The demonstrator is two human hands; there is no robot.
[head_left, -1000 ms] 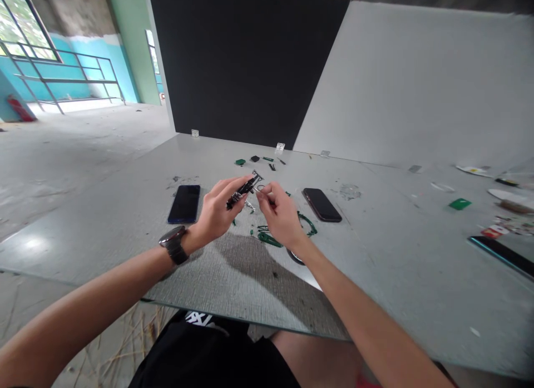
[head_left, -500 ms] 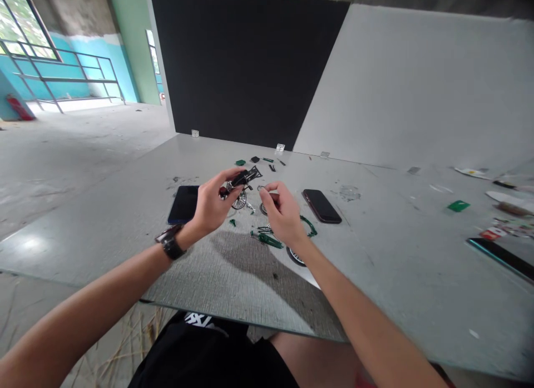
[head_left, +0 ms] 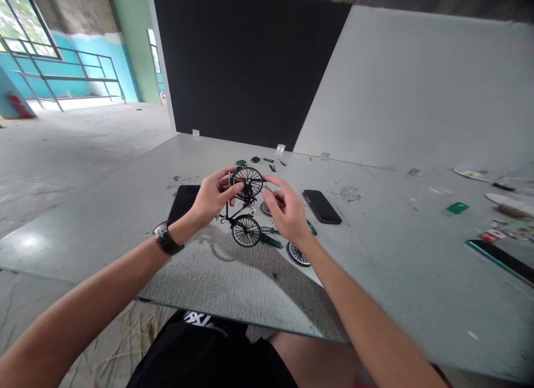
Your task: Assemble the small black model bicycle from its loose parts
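Note:
A black model bicycle (head_left: 233,214) is tipped up in front of me, one spoked wheel (head_left: 246,231) low and the other near my fingers. My left hand (head_left: 212,194) is closed on it beside the upper wheel (head_left: 253,175), thumb across the spokes. At that wheel's right edge is my right hand (head_left: 287,207), its thumb and index finger nearly together around something thin and small that I cannot make out. Below and behind the hands lie green bicycle parts (head_left: 271,241), a loose wheel (head_left: 297,254) and another wheel (head_left: 266,209), partly hidden.
A dark phone (head_left: 321,206) lies right of my hands and another (head_left: 183,201) lies left, partly covered by my wrist. Small green and black pieces (head_left: 255,160) sit farther back. A board (head_left: 250,65) stands behind the table (head_left: 396,276); assorted items lie far right.
The model bicycle has turned in my left hand, so its wheels now face me side-on. My right hand has moved slightly right, its index finger reaching the upper wheel.

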